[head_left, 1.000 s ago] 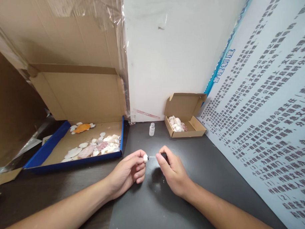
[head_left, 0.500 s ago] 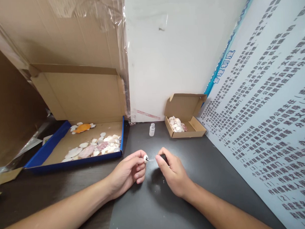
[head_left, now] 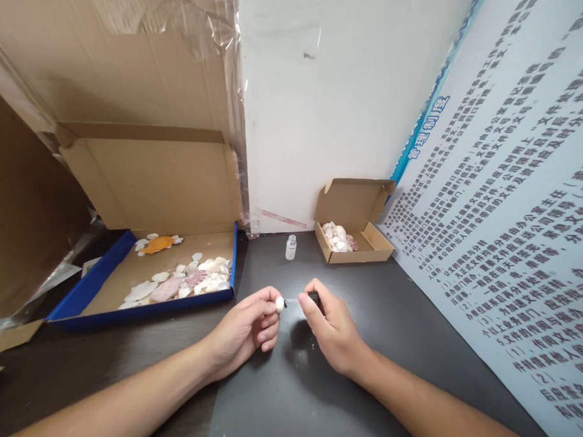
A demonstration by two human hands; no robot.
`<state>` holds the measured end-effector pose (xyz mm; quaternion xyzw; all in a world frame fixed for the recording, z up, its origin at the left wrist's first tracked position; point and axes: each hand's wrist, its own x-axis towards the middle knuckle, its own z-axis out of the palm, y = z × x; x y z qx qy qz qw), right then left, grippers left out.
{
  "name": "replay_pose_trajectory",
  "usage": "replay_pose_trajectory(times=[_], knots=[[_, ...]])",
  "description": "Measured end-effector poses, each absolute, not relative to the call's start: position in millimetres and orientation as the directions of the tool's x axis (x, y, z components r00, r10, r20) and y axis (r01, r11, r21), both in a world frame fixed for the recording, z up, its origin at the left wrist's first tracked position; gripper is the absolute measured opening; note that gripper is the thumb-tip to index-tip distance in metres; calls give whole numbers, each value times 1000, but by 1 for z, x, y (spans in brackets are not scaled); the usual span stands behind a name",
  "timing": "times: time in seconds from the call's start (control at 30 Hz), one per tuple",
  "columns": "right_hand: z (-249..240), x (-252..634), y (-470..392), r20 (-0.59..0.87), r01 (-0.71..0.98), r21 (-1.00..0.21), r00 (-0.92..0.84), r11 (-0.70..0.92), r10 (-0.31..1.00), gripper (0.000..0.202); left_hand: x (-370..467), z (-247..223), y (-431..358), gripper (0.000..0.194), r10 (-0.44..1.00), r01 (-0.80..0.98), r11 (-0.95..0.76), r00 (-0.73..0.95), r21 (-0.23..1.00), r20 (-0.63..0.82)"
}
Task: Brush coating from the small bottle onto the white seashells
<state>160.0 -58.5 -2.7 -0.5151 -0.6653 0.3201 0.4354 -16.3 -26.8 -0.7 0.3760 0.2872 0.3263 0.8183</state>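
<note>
Between the thumb and forefinger of my left hand [head_left: 257,322] is a small white shell [head_left: 280,303] with a dark mark at its right edge. My right hand [head_left: 326,319] grips a black cap [head_left: 314,298], from which a thin pale applicator [head_left: 292,301] points left toward the shell. Whether its tip touches the shell is too small to tell. Behind the hands, a small clear bottle [head_left: 291,248] stands upright and uncapped on the dark mat [head_left: 269,404].
An open blue-edged box [head_left: 146,312] at the left holds shells and an orange piece with white shells around it. A smaller open cardboard box [head_left: 360,257] with shells stands at the back right. A printed board [head_left: 502,236] rises along the right side.
The shell has turned in my left fingers, so its dark mark now shows at the right edge. My right hand has shifted very slightly right, with the applicator.
</note>
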Motion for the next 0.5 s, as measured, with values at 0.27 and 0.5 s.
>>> replay_pose_trajectory(times=[0.27,0.5], knots=[[0,160,-63,256,423,-859,-137,290,957,30,-17,0,-26,5,747,-326,513,625,794,-225],[-2,160,-59,277,409,-871,-43,270,960,29,-17,-1,-27,7,745,-322,508,630,799,-219]])
